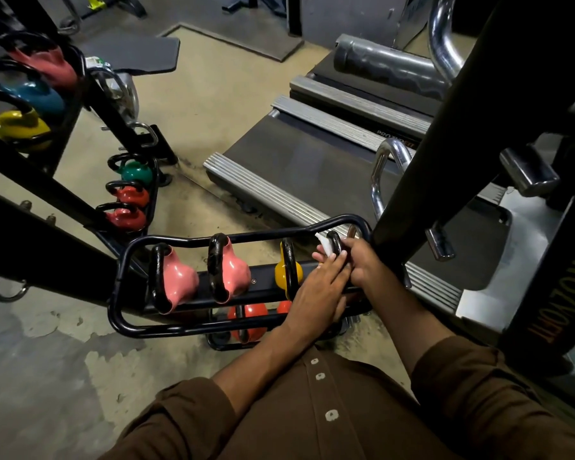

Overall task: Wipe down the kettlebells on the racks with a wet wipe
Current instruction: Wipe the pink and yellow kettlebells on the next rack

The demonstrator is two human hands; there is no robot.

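**Near rack, kettlebell being wiped.** The kettlebell's body is hidden under both hands. Only its black handle (334, 242) shows, at the 3 o'clock end of the rack (263, 233). The rack also holds two pink kettlebells (176, 280) and a yellow kettlebell (281, 272). Red kettlebells (253, 313) below are partly covered. The left hand (317, 285), fingers straight, presses the white wipe (324, 247) against the handle. The right hand (362, 263) lies at its 3 o'clock, and its grip cannot be made out.
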